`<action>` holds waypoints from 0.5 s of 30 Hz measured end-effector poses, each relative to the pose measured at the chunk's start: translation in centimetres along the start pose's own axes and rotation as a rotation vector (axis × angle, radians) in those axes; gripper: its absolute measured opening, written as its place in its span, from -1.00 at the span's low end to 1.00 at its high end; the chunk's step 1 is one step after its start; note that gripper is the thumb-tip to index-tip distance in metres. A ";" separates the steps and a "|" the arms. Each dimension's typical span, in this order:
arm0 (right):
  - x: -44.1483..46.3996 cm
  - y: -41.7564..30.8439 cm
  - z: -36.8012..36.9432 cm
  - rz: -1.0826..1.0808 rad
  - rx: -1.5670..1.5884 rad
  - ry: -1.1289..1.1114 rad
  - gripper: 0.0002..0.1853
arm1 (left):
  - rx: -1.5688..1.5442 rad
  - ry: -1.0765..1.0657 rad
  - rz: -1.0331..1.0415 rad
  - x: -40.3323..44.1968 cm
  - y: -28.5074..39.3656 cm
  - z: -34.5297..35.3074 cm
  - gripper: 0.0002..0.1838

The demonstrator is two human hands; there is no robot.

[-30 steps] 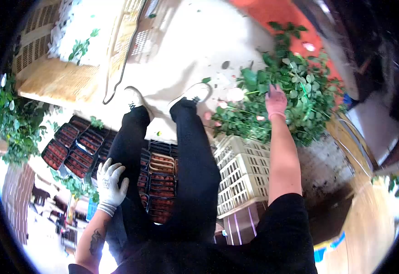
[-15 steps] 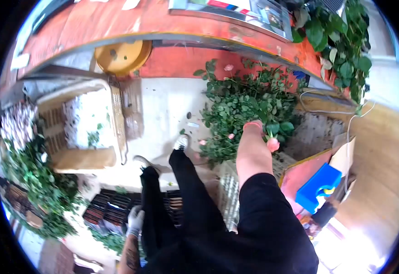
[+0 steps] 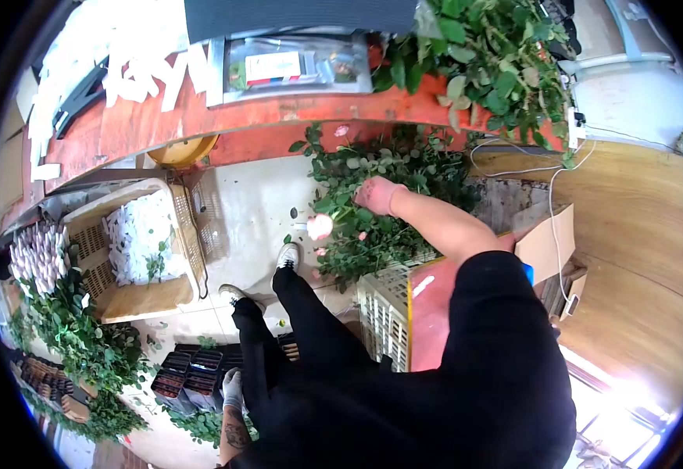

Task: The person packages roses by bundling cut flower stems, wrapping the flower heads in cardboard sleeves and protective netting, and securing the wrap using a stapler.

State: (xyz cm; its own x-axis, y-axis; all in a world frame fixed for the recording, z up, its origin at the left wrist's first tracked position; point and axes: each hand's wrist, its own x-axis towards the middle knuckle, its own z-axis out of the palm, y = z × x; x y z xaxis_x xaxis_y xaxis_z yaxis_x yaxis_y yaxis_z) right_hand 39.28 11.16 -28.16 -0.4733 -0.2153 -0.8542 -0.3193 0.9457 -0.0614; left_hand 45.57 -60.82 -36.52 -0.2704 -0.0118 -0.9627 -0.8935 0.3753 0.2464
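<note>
Fingers of the pink-gloved right hand (image 3: 378,195) curl inward over the leafy pile of roses (image 3: 427,168) by the red table (image 3: 295,109), though whether they pinch a stem cannot be told. One pale pink rose (image 3: 320,227) sits just beside them, at the pile's edge. Near the black boxes (image 3: 201,379), the gloved left hand (image 3: 232,388) is beside the trouser leg (image 3: 257,344), its fingers too small to read.
</note>
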 end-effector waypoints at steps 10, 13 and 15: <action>-9.8 -7.2 -10.4 0.069 0.115 0.516 -0.71 | -0.085 -0.082 0.048 -1.6 9.2 3.1 -0.75; -7.7 -2.7 -7.5 0.318 0.157 0.477 -0.77 | -0.078 -0.186 0.230 2.1 13.1 3.6 -0.75; -7.0 2.9 -0.7 0.555 0.334 0.139 -0.77 | 0.035 -0.135 0.064 3.7 18.1 4.1 -0.76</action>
State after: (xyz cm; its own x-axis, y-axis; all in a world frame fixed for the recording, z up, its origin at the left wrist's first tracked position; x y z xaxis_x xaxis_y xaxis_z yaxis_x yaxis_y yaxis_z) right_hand 41.05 15.26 -22.03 -0.6029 0.3170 -0.7321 0.2632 0.9453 0.1926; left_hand 29.91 -50.26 -36.06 -0.2740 0.1368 -0.9519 -0.8622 0.4036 0.3062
